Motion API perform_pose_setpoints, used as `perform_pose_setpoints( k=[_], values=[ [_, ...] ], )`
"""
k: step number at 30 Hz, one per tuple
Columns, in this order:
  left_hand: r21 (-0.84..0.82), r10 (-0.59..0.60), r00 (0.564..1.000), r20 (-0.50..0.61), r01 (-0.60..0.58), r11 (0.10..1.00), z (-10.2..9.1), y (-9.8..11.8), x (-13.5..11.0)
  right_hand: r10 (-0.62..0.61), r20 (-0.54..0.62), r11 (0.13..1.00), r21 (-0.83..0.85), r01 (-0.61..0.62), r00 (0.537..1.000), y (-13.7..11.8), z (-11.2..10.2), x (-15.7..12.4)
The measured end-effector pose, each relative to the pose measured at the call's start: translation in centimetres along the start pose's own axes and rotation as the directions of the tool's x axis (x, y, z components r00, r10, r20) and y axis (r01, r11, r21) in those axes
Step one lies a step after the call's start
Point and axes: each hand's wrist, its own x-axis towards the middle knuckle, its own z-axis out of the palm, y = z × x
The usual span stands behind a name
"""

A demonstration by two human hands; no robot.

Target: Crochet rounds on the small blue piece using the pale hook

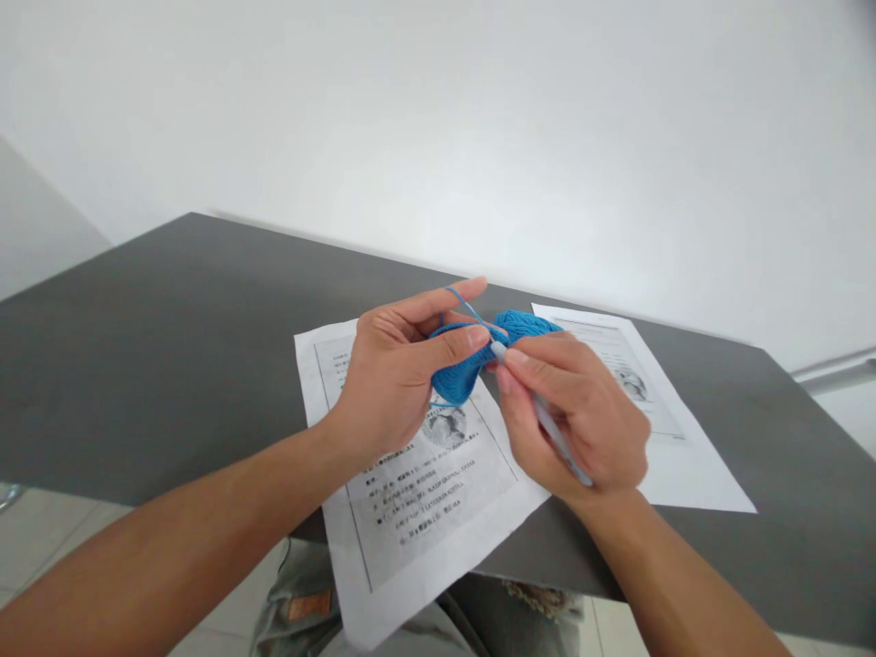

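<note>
Pinched between the thumb and fingers of my left hand (pixel 393 365) is a piece of blue crochet work (pixel 457 379). A strand of blue yarn (pixel 472 310) runs over my raised left index finger down to the work. My right hand (pixel 581 401) grips a pale grey crochet hook (pixel 557 436) like a pen, its handle slanting back toward the wrist. The hook's front end meets the edge of the blue work near my left thumb; its very tip is hidden or too small to see. Just behind the hands lies a ball of blue yarn (pixel 526 323), partly covered by my right hand.
Under my hands a printed sheet (pixel 438 538) with text and a picture overhangs the near edge of the dark grey table (pixel 205 356). A second printed sheet (pixel 704 474) lies to the right. A white wall (pixel 411 128) rises behind the table.
</note>
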Motion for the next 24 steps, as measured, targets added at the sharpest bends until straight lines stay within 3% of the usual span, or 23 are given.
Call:
perform_pose_setpoints(
  k=[2, 6, 12, 24],
  values=[
    [-0.030, -0.034, 0.999, 0.009, 0.034, 0.999, 0.0, 0.4, 0.1, -0.113, 0.037, 0.991, -0.063, 0.115, 0.993, 0.0, -0.2, 0.1],
    [-0.036, -0.077, 0.995, 0.066, 0.079, 0.996, -0.1, 1.3, 0.0, -0.209, 0.047, 0.976, -0.046, 0.211, 0.977, 0.1, -0.6, 0.6],
    [0.000, -0.040, 0.996, 0.082, 0.040, 0.999, -0.3, 2.0, -0.1, -0.165, 0.080, 0.986, 0.021, 0.164, 0.983, 0.2, -1.5, 1.4],
    [0.086, 0.024, 0.999, 0.023, -0.026, 0.996, -0.4, 2.2, 0.3, -0.171, 0.134, 0.985, 0.000, 0.173, 0.976, 0.7, -2.7, 1.7]
  ],
)
